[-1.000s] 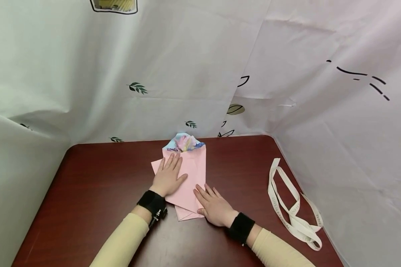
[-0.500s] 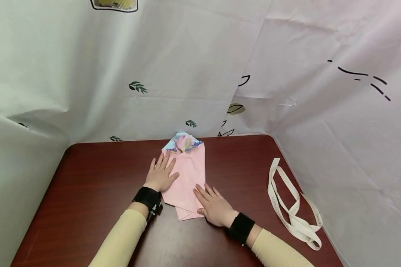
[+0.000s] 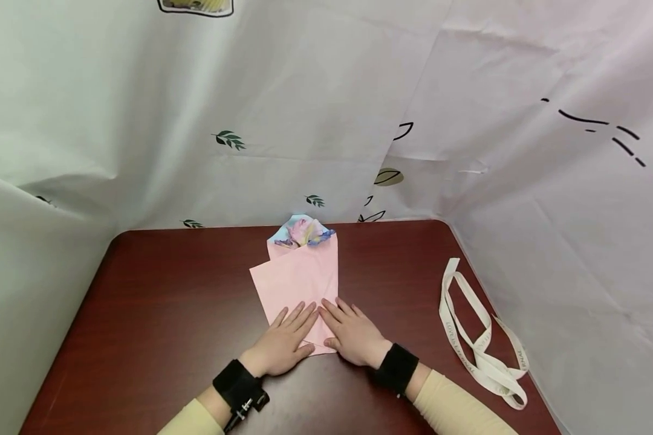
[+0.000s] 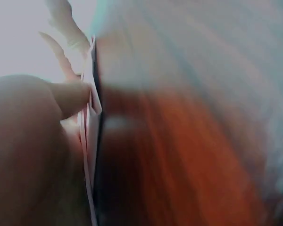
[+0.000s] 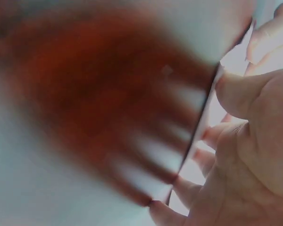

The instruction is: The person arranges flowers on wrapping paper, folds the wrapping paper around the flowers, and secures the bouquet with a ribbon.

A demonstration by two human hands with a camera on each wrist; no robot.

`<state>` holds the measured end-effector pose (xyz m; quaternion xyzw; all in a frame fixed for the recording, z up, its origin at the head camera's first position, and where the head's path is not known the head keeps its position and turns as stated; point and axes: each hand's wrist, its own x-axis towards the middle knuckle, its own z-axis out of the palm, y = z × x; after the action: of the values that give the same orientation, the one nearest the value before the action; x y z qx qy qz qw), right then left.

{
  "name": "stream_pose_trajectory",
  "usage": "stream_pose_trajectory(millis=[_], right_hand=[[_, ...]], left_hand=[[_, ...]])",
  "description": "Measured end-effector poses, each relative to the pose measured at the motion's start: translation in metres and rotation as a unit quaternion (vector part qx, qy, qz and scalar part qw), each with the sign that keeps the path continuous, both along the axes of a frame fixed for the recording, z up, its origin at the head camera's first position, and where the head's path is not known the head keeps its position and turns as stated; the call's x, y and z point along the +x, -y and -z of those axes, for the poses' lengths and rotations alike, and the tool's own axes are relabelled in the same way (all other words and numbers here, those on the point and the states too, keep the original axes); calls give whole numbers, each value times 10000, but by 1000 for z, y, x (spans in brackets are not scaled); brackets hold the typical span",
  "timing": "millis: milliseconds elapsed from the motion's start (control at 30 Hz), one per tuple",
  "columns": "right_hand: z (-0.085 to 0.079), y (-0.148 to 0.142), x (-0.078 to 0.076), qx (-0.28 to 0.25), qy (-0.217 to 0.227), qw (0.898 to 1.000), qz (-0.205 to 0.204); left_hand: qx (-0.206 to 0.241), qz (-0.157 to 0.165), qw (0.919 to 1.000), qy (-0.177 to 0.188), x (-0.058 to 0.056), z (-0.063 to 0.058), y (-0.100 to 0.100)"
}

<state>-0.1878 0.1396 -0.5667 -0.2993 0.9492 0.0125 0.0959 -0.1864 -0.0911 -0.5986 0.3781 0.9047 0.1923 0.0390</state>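
A flower with pink petals and blue-purple edges (image 3: 305, 232) lies at the top of a folded pink paper wrapper (image 3: 296, 275), its lower part hidden inside. Light blue lining shows behind the bloom. My left hand (image 3: 284, 341) rests on the wrapper's lower left with fingers spread, thumb near the bottom edge. On the lower right, my right hand (image 3: 355, 332) lies with straight fingers pressing the paper, its fingertips close to the left hand's. In the left wrist view the folded paper's edge (image 4: 92, 103) shows beside the thumb. The right wrist view has the right hand's fingertips along the paper.
A loosely looped white ribbon (image 3: 481, 344) with printed lettering lies at the right of the dark red-brown table (image 3: 179, 302). Pale cloth (image 3: 305, 109) with leaf drawings hangs behind the table and along its sides.
My left hand has slid from the wrapper's upper left down to its lower left. The paper's upper left flap, flattened half a second ago, sticks out again. My right hand stays in place.
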Motion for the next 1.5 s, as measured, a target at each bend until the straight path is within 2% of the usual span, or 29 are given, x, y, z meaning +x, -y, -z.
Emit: stream_pose_trajectory(millis=[67,167,300,400,533,667,833,900,1033,1167,1267,1367,1500], right_hand=[[-3,-2,-10,-172,-10,9998,-68],[-5,-5,-35,-440,-104,9988,-202],[0,-5,-74,-636,-174,9977,-145],[6,-5,-95,-521,-103,9986,38],[11,-4,-110,-152,-46,9997,163],[13,-1,-119,-110,-205,9995,211],[10,5,-128,-221,-346,9985,351],[7,7,-130,-215,-297,9986,380],[-2,12,-131,-135,-184,9990,382],[-4,13,-131,-189,-210,9989,385],[0,10,-124,-419,-346,9979,345],[0,7,-103,-717,-450,9961,240],[-3,4,-54,-1048,-116,9944,-57]], left_hand=[[62,27,9999,144,-2,6,1],[8,109,9997,206,-4,14,2],[-4,249,9992,310,-4,10,1],[-39,353,9986,380,-3,3,-1],[39,411,9985,373,-2,5,-4],[1,387,9985,385,-3,8,-4],[-337,389,9980,366,-3,-2,-4],[-358,414,9978,383,-3,-6,-4],[-161,435,9981,407,-3,-6,-3],[51,401,9984,385,-3,0,-1],[91,329,9989,324,-4,6,1],[-17,242,9992,313,-4,9,2],[-257,180,9989,335,-3,5,4]])
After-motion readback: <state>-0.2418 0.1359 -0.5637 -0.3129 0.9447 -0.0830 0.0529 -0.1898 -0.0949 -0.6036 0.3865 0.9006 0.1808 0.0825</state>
